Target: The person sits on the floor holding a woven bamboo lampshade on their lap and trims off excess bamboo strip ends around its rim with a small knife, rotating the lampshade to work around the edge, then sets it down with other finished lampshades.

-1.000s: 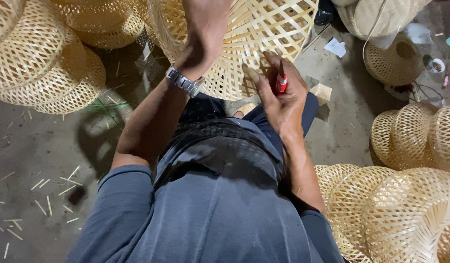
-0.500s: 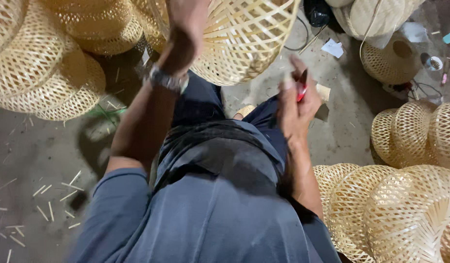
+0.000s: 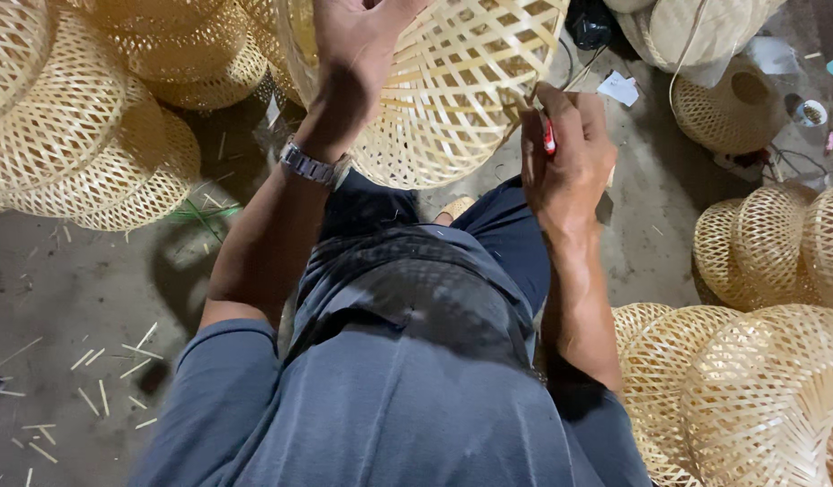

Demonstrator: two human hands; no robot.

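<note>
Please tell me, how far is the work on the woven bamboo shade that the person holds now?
Done: the woven bamboo shade already has its full lattice body, like the finished shades piled around. In hand: the left hand steadies its top, while the right hand works a red-handled tool at the weave's lower side. Left: whatever that spot needs; short strip offcuts lie on the floor.

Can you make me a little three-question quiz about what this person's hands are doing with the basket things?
1. True or false: the left hand grips the big round pale woven bamboo shade from above.
2. What does the right hand hold? A) a small red-handled tool B) a hammer C) a paintbrush
3. What lies scattered on the grey concrete floor at lower left?

Key:
1. True.
2. A; its tip meets the shade's weave.
3. Short pale bamboo slivers.
</note>
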